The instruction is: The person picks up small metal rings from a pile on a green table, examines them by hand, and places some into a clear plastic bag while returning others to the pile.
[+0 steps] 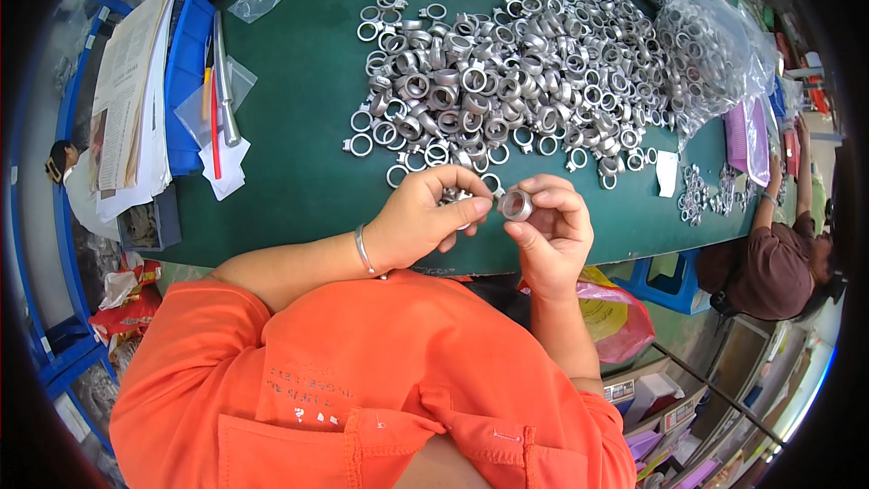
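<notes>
metal ring [517, 206], opening facing the wearer, is pinched by the right hand [554, 231] near the table [299, 217] edge; left hand [418, 215] curls round metal pieces [457, 196]; clear bag [699, 118] holds rings [701, 41].

Green table [290, 190] — metal rings [543, 45] heaped, clear bag [715, 45] beside.

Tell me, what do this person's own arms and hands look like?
The left hand and right hand are gloveless. A slim silver bangle circles the left wrist; none shows on the right. Loose orange sleeves stop well short of the hands.
</notes>
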Demonstrator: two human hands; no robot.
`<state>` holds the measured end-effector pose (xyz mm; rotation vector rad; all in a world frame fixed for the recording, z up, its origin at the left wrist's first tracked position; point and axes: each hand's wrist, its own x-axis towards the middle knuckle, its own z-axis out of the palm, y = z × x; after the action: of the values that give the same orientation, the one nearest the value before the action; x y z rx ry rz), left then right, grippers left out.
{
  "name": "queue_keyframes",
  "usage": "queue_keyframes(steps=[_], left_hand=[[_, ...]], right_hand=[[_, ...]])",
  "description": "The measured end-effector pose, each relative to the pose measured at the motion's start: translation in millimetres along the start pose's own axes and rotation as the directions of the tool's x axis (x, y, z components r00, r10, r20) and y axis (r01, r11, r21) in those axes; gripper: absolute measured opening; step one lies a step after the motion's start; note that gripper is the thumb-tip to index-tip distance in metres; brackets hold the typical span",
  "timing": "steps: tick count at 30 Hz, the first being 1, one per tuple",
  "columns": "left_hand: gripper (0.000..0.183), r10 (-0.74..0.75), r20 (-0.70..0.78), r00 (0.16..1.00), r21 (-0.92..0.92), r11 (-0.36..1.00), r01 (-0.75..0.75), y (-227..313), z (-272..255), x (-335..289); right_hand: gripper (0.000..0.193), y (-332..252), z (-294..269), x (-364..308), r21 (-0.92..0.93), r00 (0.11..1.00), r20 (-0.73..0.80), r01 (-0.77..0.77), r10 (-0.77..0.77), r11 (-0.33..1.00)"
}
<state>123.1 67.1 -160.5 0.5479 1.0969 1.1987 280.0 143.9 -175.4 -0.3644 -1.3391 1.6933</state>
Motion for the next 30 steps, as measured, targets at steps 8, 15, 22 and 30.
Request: queue_keyframes(steps=[8, 15, 22, 30], left_hand=[[0.017, -0.225, 0.224, 0.948, -0.483, 0.819, 0.309, -14, -9, 3], [0.005, -0.236, 0.186, 0.954, -0.396, 0.871, 0.292, -8, -3, 2], [0.009, -0.195, 0.017, 0.981, -0.210, 0.958, 0.194, 1, 0, 3], [0.011, -0.062, -0.011, 0.998, 0.040, 0.997, 0.063, 3, 0, 2]], right_hand=[[0.012, -20, 2, 16, -0.645, 0.936, 0.323, 0.326, -0.140, 0.691], [0.011, 21, -43, 32, -0.992, 0.968, 0.129, 0.129, -0.217, -0.015], [0.010, 3, -17, 5, -0.596, 0.995, -0.060, -0.104, 0.084, 0.796], [0.018, -9, -2, 6, -0.766, 0.944, 0.298, 0.323, -0.139, 0.556]])
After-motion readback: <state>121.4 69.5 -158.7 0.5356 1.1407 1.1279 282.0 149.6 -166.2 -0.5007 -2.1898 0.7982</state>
